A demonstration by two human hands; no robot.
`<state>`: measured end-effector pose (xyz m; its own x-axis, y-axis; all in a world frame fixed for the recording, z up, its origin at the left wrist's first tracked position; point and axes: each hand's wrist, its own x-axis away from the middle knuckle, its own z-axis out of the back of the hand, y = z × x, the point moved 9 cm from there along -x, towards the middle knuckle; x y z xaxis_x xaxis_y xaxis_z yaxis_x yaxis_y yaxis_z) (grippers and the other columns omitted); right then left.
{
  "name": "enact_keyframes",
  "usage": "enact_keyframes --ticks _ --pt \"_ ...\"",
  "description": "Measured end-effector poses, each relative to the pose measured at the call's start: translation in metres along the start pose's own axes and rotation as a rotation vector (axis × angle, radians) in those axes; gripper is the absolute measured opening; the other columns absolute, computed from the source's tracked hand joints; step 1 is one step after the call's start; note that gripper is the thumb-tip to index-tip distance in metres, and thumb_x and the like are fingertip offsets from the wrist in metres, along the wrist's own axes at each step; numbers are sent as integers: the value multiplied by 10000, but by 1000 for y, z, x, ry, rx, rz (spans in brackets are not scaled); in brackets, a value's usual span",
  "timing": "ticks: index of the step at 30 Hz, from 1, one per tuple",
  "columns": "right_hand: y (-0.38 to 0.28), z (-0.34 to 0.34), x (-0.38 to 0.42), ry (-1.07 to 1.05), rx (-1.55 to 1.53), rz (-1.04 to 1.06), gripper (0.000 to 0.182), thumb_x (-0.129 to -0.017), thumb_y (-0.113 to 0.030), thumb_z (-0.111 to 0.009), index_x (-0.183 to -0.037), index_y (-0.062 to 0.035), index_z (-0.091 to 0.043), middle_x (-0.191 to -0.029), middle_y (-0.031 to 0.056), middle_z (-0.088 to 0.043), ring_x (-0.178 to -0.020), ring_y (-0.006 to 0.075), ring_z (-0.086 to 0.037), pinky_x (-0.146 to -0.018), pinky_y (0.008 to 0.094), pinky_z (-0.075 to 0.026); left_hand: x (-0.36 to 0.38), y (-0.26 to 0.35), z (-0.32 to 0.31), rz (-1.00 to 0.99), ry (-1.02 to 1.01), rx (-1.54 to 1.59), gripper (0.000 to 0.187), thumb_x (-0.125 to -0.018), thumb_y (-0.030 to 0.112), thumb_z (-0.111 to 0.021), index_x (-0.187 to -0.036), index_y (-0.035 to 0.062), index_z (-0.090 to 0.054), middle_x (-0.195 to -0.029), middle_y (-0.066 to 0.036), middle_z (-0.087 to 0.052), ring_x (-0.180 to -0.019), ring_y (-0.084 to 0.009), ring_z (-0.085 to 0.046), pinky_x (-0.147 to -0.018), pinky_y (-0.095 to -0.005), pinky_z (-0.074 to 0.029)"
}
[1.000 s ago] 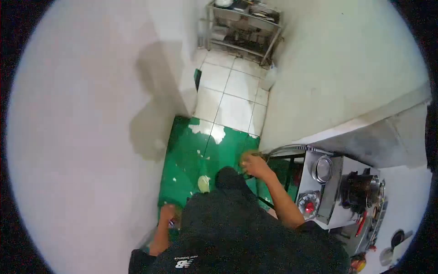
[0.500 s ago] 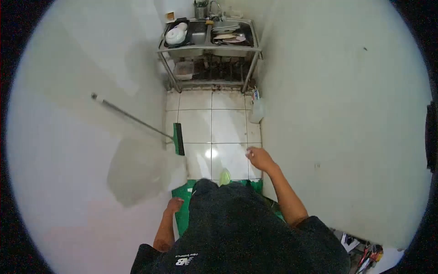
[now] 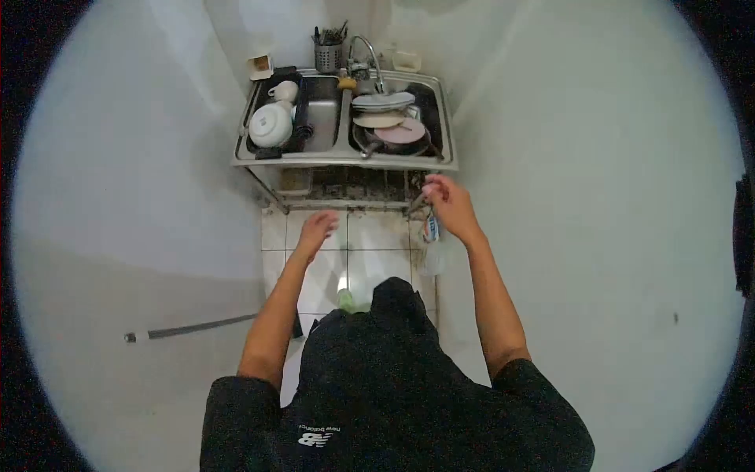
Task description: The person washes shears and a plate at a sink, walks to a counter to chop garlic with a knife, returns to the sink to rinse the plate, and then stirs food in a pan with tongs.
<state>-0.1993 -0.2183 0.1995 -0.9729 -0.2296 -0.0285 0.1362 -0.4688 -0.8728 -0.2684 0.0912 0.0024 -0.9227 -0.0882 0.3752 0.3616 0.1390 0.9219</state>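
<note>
My left hand (image 3: pixel 318 234) is over the tiled floor in front of the sink unit, fingers loosely bent and apart, holding nothing. My right hand (image 3: pixel 451 208) hangs just short of the front right corner of the double sink (image 3: pixel 314 160), thumb and fingers apart with nothing between them. In the right basin lie stacked plates (image 3: pixel 383 101), a pink plate (image 3: pixel 400 131) and a dark pan (image 3: pixel 420 147). A black dish rack (image 3: pixel 300 134) at the left carries a white bowl (image 3: pixel 270 126) and a white cup (image 3: pixel 284 90). A yellow sponge (image 3: pixel 347 82) rests on the divider.
Behind the basins stand a cutlery holder (image 3: pixel 328 57) and a curved faucet (image 3: pixel 367 49). A labelled bottle (image 3: pixel 430 228) is on the floor below my right hand. The squeegee handle (image 3: pixel 202 326) leans at the left wall. Walls close in on both sides.
I have come nearer the sink, which now looks larger. Both hands have risen forward toward it. The squeegee has passed to my lower left, and the green floor patch is out of sight.
</note>
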Motion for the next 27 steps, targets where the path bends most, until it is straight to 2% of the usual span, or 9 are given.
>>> enact_keyframes --ticks 4,5,6,10,14,21,23,26,27 --pt "38 20 -178 53 -131 -3 296 -957 -191 -587 -1185 -5 -622 -904 59 -689 -792 135 -635 -728 282 -502 -132 66 -74 106 -129 69 283 -975 280 -561 -1155 69 -614 -1025 -29 -678 -874 -113 -632 -752 -279 -494" --pt "33 22 -226 59 -31 78 305 -949 -198 -591 -1179 -2 -626 -909 66 -693 -797 140 -642 -731 283 -503 -179 49 -91 163 -259 213 350 -965 305 -580 -1237 84 -572 -1151 -50 -660 -868 -140 -654 -737 -330 -524" --pt "29 23 -273 56 73 158 314 -940 -206 -595 -1174 1 -629 -915 74 -696 -803 145 -650 -733 285 -504 -198 52 -100 173 -205 226 366 -971 304 -562 -1254 71 -555 -1178 -61 -651 -910 -158 -654 -760 -344 -524" --pt "67 -29 -474 42 317 311 364 -899 -228 -610 -1180 4 -623 -1006 166 -692 -939 280 -669 -840 361 -513 -271 79 -136 217 -51 538 430 -985 360 -518 -1288 55 -515 -1280 -103 -610 -1137 -243 -603 -903 -386 -496" --pt "113 -107 -610 13 594 490 438 -901 -178 -535 -1309 -18 -541 -1203 246 -617 -1139 403 -579 -988 491 -444 -351 45 -157 255 -81 974 396 -980 355 -528 -1249 65 -526 -1240 -114 -616 -1115 -261 -609 -918 -398 -508" --pt "125 -146 -627 -265 624 314 463 -928 -163 -494 -1363 -5 -479 -1319 260 -545 -1206 419 -532 -1042 496 -410 -413 51 -177 224 171 1186 335 -1026 301 -392 -1130 18 -538 -1093 -144 -609 -993 -263 -624 -855 -398 -547" --pt "128 -137 -611 -297 392 437 458 -896 -244 -606 -1293 -27 -535 -1238 225 -603 -1133 413 -577 -950 459 -463 -433 42 -188 227 149 1228 326 -1029 286 -380 -1099 14 -546 -1042 -142 -620 -927 -257 -639 -828 -393 -564" --pt "129 -95 -570 -47 233 350 374 -947 -213 -555 -1280 -42 -552 -1231 173 -624 -1104 369 -603 -950 440 -465 -449 27 -198 289 238 1260 306 -1028 267 -387 -1061 19 -563 -918 -117 -627 -759 -238 -633 -701 -345 -570" --pt "156 -97 -561 -109 98 212 366 -965 -211 -534 -1281 -26 -549 -1230 159 -623 -1116 339 -596 -980 420 -449 -454 32 -194 225 279 1246 294 -1024 261 -395 -1032 26 -570 -878 -103 -623 -695 -225 -613 -646 -325 -555"
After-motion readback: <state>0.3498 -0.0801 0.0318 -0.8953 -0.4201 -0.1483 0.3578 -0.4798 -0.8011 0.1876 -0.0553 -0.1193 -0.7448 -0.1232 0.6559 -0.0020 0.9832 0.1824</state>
